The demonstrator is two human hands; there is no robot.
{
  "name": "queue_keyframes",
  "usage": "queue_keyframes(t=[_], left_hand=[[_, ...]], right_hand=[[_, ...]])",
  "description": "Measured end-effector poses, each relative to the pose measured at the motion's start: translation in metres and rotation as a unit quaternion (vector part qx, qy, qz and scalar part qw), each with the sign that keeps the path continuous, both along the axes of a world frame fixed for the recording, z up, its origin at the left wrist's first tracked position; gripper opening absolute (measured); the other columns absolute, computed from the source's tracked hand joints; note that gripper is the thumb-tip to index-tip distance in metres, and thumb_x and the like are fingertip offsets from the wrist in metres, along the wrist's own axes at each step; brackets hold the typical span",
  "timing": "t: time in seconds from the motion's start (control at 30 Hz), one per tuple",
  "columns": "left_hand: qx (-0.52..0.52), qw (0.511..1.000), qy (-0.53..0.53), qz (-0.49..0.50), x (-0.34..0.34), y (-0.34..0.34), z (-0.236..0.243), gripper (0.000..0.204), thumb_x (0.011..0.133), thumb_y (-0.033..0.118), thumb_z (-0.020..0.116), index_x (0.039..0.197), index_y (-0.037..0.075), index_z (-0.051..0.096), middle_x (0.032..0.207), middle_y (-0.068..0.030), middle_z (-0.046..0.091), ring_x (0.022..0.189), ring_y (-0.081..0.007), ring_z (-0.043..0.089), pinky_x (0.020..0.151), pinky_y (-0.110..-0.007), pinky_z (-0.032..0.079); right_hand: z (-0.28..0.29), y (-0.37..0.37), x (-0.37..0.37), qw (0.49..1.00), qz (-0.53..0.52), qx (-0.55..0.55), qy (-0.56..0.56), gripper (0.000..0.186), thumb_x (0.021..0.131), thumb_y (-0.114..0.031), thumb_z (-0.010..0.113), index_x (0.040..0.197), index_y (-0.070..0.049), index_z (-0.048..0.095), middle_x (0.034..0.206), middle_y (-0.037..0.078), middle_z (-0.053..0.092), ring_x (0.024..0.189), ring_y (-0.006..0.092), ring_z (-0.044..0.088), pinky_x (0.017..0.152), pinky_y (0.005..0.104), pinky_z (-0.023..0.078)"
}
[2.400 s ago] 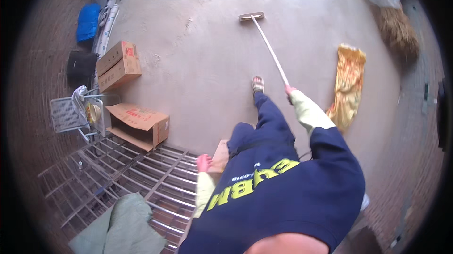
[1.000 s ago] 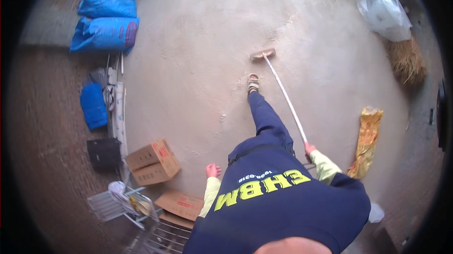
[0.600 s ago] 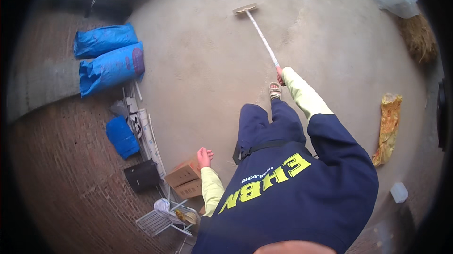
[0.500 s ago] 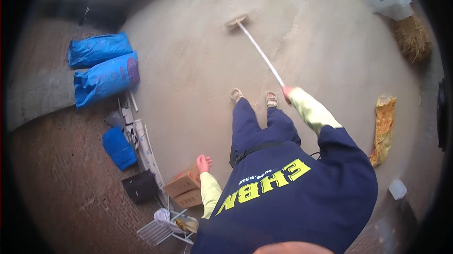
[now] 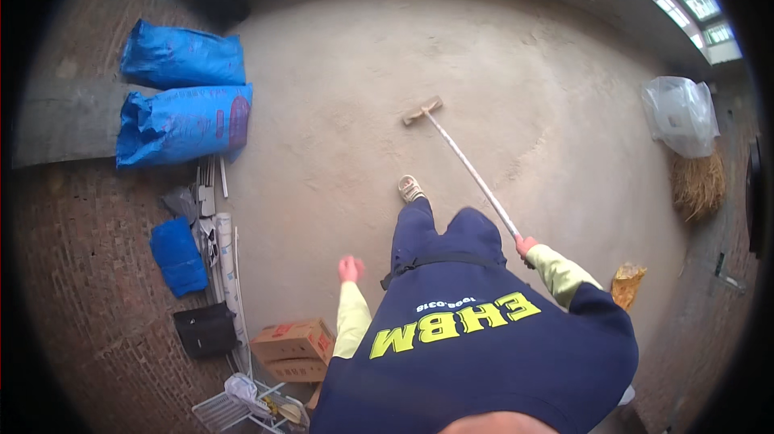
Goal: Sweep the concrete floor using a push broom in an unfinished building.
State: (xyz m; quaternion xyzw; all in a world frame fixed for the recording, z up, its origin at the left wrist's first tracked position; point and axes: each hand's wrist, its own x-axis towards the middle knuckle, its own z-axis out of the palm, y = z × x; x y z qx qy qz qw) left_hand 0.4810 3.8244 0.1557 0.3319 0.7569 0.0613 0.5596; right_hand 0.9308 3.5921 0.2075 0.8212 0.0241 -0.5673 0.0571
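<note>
My right hand (image 5: 526, 245) is closed around the upper end of a push broom's white handle (image 5: 476, 174). The handle slants away to the left, down to the pale, bar-shaped broom head (image 5: 423, 110), which rests on the dusty floor ahead of my feet. I cannot make out any bristles on it. My left hand (image 5: 351, 268) hangs out at my left side, slightly blurred, its thumb apart from its loosely bent fingers and nothing in it. One sandalled foot (image 5: 410, 189) shows ahead of my dark trousers; the other is hidden.
Blue sacks (image 5: 187, 126) lie along the left brick wall, near long pale rolls (image 5: 229, 273), a black case (image 5: 207, 330), cardboard boxes (image 5: 294, 342) and a white rack (image 5: 226, 411). At right are a clear plastic bag (image 5: 682, 115), straw (image 5: 698, 184) and a crumpled yellow sack (image 5: 626, 285).
My view has turned to the right. The broom head is nearer my feet, and my right hand has drawn back toward my body with the handle. One foot has gone out of sight.
</note>
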Motion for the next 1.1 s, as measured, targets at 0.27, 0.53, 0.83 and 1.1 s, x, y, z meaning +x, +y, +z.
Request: queue_keyframes(t=[0.27,0.53,0.83,1.1], left_hand=[[0.111,0.989,-0.097,0.021,0.064,0.136,0.05,0.03,0.086,0.029,0.043,0.101,0.003,0.045,0.081,-0.0077,0.058,0.064,-0.013,0.056,0.054,-0.023,0.043],[0.035,0.998,-0.052,0.001,0.07,0.132,0.023,0.027,0.086,0.027,0.043,0.098,0.003,0.046,0.078,-0.0063,0.058,0.06,-0.0123,0.055,0.05,-0.024,0.043],[-0.009,0.979,-0.063,-0.192,0.128,0.103,-0.005,0.021,0.083,0.024,0.047,0.089,0.004,0.049,0.07,-0.0073,0.057,0.057,-0.0144,0.055,0.048,-0.025,0.045],[-0.071,0.934,-0.133,-0.323,0.358,0.057,0.003,0.022,0.081,0.021,0.048,0.093,0.003,0.049,0.076,-0.0077,0.057,0.063,-0.0149,0.056,0.052,-0.024,0.045]], right_hand=[[-0.071,-0.005,-0.01,0.979,0.128,0.037,-0.155,0.074,0.076,-0.06,0.031,0.074,0.009,0.06,0.067,0.026,0.057,0.071,0.0375,0.059,0.067,0.0407,0.045],[-0.052,0.034,-0.029,0.986,0.079,0.026,-0.144,0.074,0.076,-0.059,0.034,0.071,0.01,0.059,0.064,0.026,0.056,0.07,0.0383,0.058,0.067,0.0419,0.045],[-0.017,0.024,0.05,0.983,0.109,0.078,-0.128,0.072,0.078,-0.062,0.027,0.079,0.002,0.061,0.081,0.023,0.058,0.079,0.0378,0.056,0.069,0.0434,0.044],[0.031,-0.15,-0.032,0.991,-0.116,0.04,-0.052,0.064,0.077,-0.058,0.036,0.098,0.0,0.055,0.102,0.022,0.053,0.097,0.0366,0.049,0.083,0.0413,0.039]])
